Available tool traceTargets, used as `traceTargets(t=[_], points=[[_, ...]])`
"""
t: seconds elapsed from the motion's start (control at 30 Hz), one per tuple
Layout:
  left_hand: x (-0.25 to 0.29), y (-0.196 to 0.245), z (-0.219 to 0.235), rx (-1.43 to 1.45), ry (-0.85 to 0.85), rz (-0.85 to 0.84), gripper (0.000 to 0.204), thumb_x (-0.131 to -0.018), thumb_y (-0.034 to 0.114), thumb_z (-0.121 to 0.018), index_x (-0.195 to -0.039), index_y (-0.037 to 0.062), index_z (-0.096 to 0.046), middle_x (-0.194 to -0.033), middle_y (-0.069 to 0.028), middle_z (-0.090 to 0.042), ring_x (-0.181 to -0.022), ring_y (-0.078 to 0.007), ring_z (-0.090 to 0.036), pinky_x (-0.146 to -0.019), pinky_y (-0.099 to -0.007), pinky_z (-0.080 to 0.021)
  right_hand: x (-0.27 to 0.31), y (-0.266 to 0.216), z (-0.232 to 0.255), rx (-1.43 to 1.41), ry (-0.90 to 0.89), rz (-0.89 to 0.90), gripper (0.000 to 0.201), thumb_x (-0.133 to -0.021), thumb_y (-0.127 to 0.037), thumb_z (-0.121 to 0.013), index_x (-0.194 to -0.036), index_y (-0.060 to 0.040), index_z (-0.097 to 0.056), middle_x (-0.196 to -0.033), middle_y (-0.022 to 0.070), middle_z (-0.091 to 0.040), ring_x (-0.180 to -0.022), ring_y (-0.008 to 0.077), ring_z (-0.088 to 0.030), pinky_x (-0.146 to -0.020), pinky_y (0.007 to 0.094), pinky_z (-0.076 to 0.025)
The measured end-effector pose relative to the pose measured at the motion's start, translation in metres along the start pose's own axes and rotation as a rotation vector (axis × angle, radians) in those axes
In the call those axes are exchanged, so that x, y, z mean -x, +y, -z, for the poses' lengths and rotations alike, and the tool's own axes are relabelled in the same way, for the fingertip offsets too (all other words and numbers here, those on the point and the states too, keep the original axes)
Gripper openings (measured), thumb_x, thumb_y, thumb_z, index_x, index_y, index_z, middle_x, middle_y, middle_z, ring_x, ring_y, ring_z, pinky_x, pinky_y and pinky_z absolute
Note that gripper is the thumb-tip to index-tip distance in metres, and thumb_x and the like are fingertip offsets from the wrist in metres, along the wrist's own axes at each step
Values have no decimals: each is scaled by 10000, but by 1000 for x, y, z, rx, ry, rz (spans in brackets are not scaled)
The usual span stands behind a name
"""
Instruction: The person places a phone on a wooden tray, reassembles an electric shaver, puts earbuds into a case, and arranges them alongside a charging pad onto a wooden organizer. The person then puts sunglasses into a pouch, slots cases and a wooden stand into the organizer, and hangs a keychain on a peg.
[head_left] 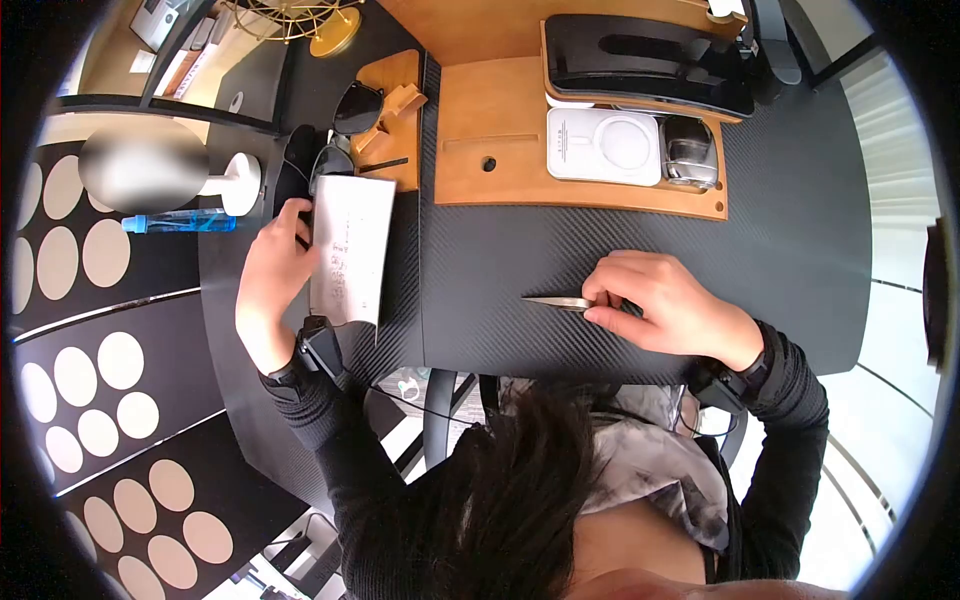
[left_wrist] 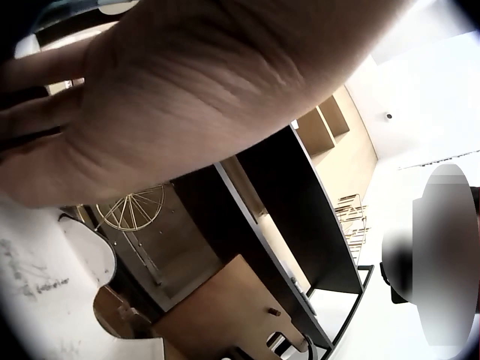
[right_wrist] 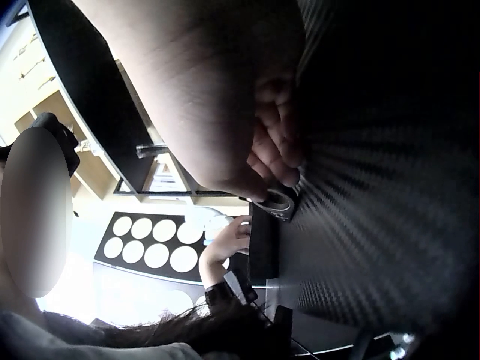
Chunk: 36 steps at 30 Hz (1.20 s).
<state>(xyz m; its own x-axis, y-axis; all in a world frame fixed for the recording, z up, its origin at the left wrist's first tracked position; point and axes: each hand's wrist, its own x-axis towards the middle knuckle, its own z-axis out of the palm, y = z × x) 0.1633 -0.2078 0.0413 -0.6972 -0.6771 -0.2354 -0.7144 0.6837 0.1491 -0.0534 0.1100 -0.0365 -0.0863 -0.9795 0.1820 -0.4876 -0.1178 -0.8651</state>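
A white sheet of paper (head_left: 350, 250) with handwriting lies tilted at the left of the black desk, its lower edge bent up. My left hand (head_left: 275, 265) holds the sheet's left edge, thumb at the margin and fingers curled by the upper corner. In the left wrist view the sheet (left_wrist: 37, 292) shows under the thumb. My right hand (head_left: 655, 300) pinches small silver scissors (head_left: 555, 301) low over the desk, the pointed tip directed left toward the paper. A handle loop (right_wrist: 279, 201) shows at the fingertips in the right wrist view; the fingers hide the rest of the handle.
Sunglasses (head_left: 357, 108) rest on a wooden stand just beyond the paper. A wooden organizer (head_left: 500, 150) at the back holds a white charging pad (head_left: 603, 145). On the left stand a round white-based mirror (head_left: 242, 185) and a blue bottle (head_left: 185, 221).
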Motion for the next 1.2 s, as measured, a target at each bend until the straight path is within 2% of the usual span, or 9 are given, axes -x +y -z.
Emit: traceTargets(t=[0.1,0.17,0.3,0.5,0.67,0.77,0.87,1.0,1.2], points=[[1,7,4,9,44,-118,377,-693,8,-622,-1065,-8,-556,-794,-146,-596,-719,-289,-620,-694,-351,-493,0,1,1,6,-1,8,123,-815,-86,-660,-837,-44,-546,-748,98,-581,-701,302,-593,-613,398,-471],[5,3,6,60,143,-310,315,-690,6,-622,-998,-28,-563,-822,-149,-567,-717,-261,-571,-684,-340,-471,1,2,0,-5,1,9,123,-815,-87,-660,-838,-44,-548,-750,97,-582,-703,301,-595,-614,396,-473],[14,12,12,91,138,-306,328,-684,21,-649,-992,-31,-548,-839,-153,-542,-723,-248,-533,-677,-338,-458,-2,1,2,9,-6,16,125,-815,-92,-662,-839,-42,-549,-751,97,-584,-706,298,-599,-616,394,-476],[33,42,10,186,-71,-335,368,-617,-1,-791,-888,-10,-542,-836,-99,-566,-678,-180,-589,-633,-292,-467,-1,1,3,11,-21,6,128,-815,-96,-663,-833,-42,-549,-749,98,-584,-705,297,-599,-616,393,-475],[36,61,7,294,-258,-325,353,-682,49,-774,-971,10,-576,-845,-96,-560,-688,-198,-582,-619,-304,-486,-1,2,2,24,-9,30,126,-813,-100,-663,-832,-45,-552,-737,89,-583,-695,290,-594,-610,391,-472],[21,51,7,186,68,-461,309,-756,67,-728,-1028,-3,-600,-869,-112,-578,-760,-219,-592,-684,-315,-490,1,3,-1,11,-9,16,127,-809,-108,-667,-830,-49,-556,-723,77,-583,-686,279,-590,-604,389,-471],[-11,42,1,55,367,-488,346,-814,105,-684,-1127,-5,-584,-1053,-152,-587,-1013,-297,-573,-898,-359,-448,0,4,-1,33,10,48,128,-803,-111,-671,-826,-54,-559,-707,66,-580,-683,270,-590,-600,386,-472],[-35,16,-24,45,410,-443,394,-835,121,-671,-1194,8,-554,-1182,-168,-537,-1120,-334,-518,-965,-385,-407,0,4,-1,29,5,46,125,-799,-107,-668,-818,-56,-555,-699,59,-579,-691,261,-590,-599,388,-472],[-43,1,-29,-37,279,-433,469,-826,171,-693,-1252,54,-536,-1238,-155,-503,-1163,-344,-498,-983,-398,-400,-1,4,-3,31,-5,51,132,-795,-107,-667,-805,-58,-545,-698,51,-579,-694,254,-587,-601,391,-471]])
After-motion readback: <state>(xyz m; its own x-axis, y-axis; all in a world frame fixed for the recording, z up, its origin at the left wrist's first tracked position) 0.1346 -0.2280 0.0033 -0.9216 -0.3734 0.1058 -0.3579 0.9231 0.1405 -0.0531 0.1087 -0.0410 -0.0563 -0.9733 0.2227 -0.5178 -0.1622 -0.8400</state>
